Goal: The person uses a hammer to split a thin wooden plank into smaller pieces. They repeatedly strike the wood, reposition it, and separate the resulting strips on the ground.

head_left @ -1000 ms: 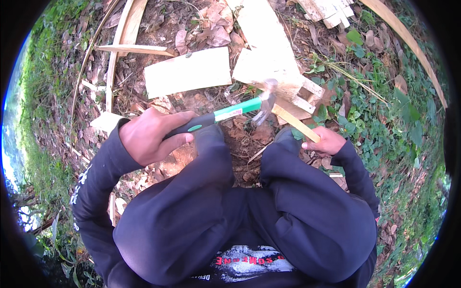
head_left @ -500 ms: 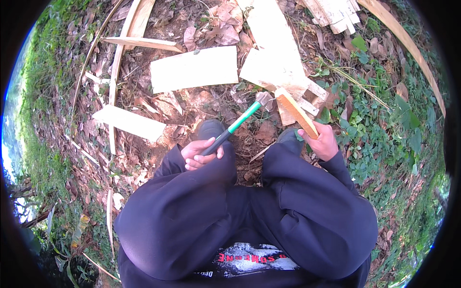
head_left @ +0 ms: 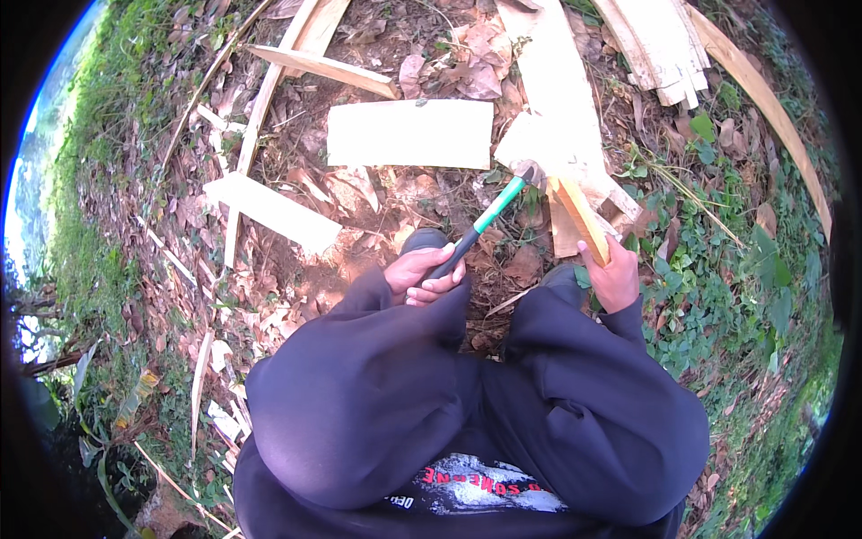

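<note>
My left hand [head_left: 424, 274] is closed around the black grip of a hammer [head_left: 489, 214] with a green shaft. Its metal head points up and away from me, close to the far end of a narrow wooden piece [head_left: 579, 211]. My right hand [head_left: 614, 274] grips the near end of that piece, thumb along its side. Whether hammer head and wood touch is hard to tell. Just beyond them a pale, sunlit board [head_left: 561, 85] lies lengthwise, with short wood offcuts [head_left: 621, 201] by its near end.
A pale rectangular board [head_left: 409, 135] lies ahead, and a smaller one [head_left: 274, 214] to the left. Long wooden strips [head_left: 260, 126] lie at the far left. Stacked slats [head_left: 651, 45] and a curved strip [head_left: 763, 99] are at the far right. Dry leaves and green plants [head_left: 691, 278] cover the ground.
The view has turned, so the boards and ground sit farther right in the picture. Both hands keep their holds on the hammer and the wooden piece.
</note>
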Tool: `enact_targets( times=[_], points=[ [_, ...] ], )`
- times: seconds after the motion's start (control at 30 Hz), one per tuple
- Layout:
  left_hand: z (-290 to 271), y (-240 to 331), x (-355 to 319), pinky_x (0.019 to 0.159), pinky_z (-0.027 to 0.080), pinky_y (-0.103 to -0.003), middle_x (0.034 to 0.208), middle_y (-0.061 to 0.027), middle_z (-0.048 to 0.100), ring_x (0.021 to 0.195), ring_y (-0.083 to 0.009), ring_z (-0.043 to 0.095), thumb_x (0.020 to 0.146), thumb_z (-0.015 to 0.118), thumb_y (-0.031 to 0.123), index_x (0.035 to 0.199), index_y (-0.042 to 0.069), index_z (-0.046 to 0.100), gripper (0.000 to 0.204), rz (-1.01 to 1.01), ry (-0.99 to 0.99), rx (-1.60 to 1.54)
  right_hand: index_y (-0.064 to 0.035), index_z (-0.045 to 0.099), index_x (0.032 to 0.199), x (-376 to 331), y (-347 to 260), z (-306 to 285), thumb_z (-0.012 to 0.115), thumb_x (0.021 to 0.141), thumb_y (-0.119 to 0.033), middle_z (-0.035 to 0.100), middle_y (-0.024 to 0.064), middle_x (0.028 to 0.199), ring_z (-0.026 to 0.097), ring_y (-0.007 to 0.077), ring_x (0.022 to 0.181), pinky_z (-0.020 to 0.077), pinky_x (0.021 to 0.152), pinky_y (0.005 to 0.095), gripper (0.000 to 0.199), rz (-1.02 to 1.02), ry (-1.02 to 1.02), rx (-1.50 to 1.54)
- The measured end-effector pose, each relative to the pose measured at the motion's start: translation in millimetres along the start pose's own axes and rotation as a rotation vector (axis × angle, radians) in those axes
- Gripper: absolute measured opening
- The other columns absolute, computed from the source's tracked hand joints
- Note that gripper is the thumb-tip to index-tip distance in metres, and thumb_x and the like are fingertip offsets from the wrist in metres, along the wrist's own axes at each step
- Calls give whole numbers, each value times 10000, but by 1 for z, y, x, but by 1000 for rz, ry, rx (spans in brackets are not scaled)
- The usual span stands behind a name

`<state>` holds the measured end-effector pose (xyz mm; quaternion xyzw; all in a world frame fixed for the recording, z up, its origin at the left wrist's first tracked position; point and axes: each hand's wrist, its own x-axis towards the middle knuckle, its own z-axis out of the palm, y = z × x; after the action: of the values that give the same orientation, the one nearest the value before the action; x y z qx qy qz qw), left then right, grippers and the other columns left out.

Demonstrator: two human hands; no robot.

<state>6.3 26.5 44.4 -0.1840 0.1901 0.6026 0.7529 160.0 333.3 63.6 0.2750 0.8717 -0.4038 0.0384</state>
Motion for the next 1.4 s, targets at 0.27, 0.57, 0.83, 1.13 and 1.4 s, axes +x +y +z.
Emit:
enact_targets(
  times=[0.27,0.57,0.83,1.13,1.4],
  points=[
    [16,21,-24,410,390,-347,569,-98,503,405,-244,496,987,544,361,911,39,512,332,631,578,1685,52,628,975,-5,14,-16,670,877,-202,619,259,729,645,424,758,490,619,394,275,95,-211,46],
    [60,65,-51,480,462,-323,725,-28,491,611,-161,568,833,688,241,977,63,554,265,779,741,2751,40,622,959,10,14,0,644,895,-225,617,261,747,617,460,746,485,649,443,274,105,-215,-77],
    [38,62,-15,572,405,-332,747,-38,566,642,-162,537,874,703,303,943,54,509,324,403,412,1599,41,635,1016,21,19,-24,669,905,-267,624,169,695,637,210,664,479,643,368,329,158,-257,72],
    [30,25,23,524,412,-247,638,3,562,584,-86,554,924,639,294,1011,28,566,290,142,168,827,59,626,1050,9,13,-24,674,893,-222,601,120,689,500,125,631,461,634,319,326,116,-320,191],
    [2,36,-13,513,428,-434,602,-138,513,542,-348,568,881,675,310,905,57,571,274,688,1032,1931,50,626,1006,13,9,-33,670,907,-254,535,66,653,445,117,613,428,593,311,323,179,-431,223]
  ],
)
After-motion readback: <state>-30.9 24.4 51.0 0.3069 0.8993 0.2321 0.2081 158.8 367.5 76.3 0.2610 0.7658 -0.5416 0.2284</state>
